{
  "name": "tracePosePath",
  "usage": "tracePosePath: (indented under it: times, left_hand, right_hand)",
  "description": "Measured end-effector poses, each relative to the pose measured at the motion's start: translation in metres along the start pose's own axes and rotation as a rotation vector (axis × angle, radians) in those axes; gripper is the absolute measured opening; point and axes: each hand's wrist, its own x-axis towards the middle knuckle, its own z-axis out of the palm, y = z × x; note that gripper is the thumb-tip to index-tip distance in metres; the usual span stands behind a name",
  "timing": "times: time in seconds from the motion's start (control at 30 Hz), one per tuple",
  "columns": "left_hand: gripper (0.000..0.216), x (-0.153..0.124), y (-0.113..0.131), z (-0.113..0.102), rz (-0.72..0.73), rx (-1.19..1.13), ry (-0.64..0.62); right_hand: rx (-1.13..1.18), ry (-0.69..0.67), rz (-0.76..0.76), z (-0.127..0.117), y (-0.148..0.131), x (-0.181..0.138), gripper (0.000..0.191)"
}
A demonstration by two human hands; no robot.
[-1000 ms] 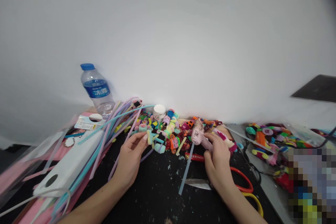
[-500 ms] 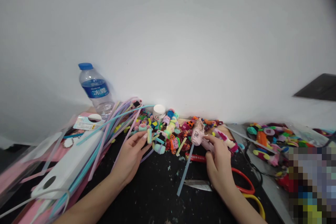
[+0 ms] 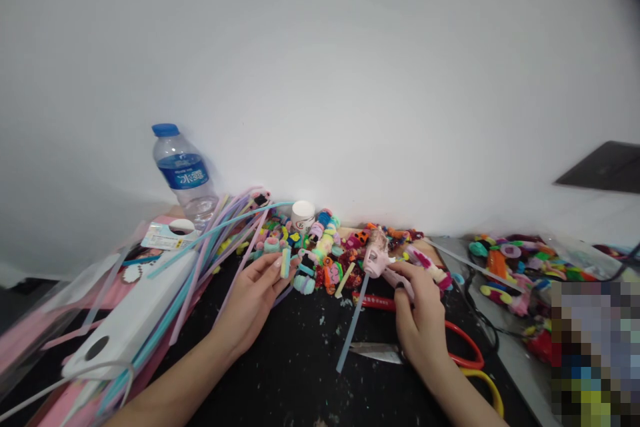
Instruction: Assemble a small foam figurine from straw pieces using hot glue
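Note:
My left hand [image 3: 257,297] pinches a small fuzzy pipe cleaner piece [image 3: 285,263], pale yellow with a blue-green side, between thumb and fingertips. To the right, my right hand [image 3: 419,303] has its fingers closed around the handle of a pink hot glue gun [image 3: 376,261]. A translucent glue stick [image 3: 353,327] juts from the gun's near end and slants down over the black table surface. The gun's far end is brownish and points towards the wall. Beneath my right hand lie scissors [image 3: 376,351] with red and yellow handles, partly covered by it.
Several colourful pipe cleaner figures [image 3: 330,273] line the wall, around a white paper cup [image 3: 303,215]. At left are long pastel pipe cleaners [image 3: 193,273], a white power strip [image 3: 135,310] and a water bottle [image 3: 183,170]. A red tube [image 3: 374,301] lies beside the glue gun.
My left hand has turned slightly, and the pipe cleaner piece has tilted and dropped a little. On the glue gun's handle my right fingers have shifted slightly; the gun stays nearly in place.

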Motion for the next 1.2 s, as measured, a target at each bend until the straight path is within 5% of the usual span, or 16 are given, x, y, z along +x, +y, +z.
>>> tracePosePath:
  times: [0.17, 0.37, 0.67, 0.93, 1.2]
  left_hand:
    - [0.015, -0.005, 0.002, 0.0, -0.17, -0.093, -0.078]
    - [0.01, -0.01, 0.005, 0.0, -0.358, -0.089, -0.314]
    - [0.014, 0.0, 0.012, 0.002, -0.008, 0.074, -0.073]
    - [0.024, 0.003, 0.007, -0.003, -0.176, 0.104, 0.058]
    - [0.019, 0.004, 0.005, -0.003, -0.207, 0.046, 0.048]
  right_hand:
    - [0.012, 0.017, -0.022, 0.0, -0.001, -0.001, 0.027]
    - [0.041, 0.027, -0.054, 0.001, -0.002, -0.001, 0.025]
    - [0.076, 0.023, -0.043, 0.001, -0.002, -0.001, 0.025]
    - [0.082, 0.008, -0.009, 0.002, 0.0, 0.0, 0.024]
    - [0.111, -0.024, 0.012, 0.002, 0.0, 0.0, 0.025]
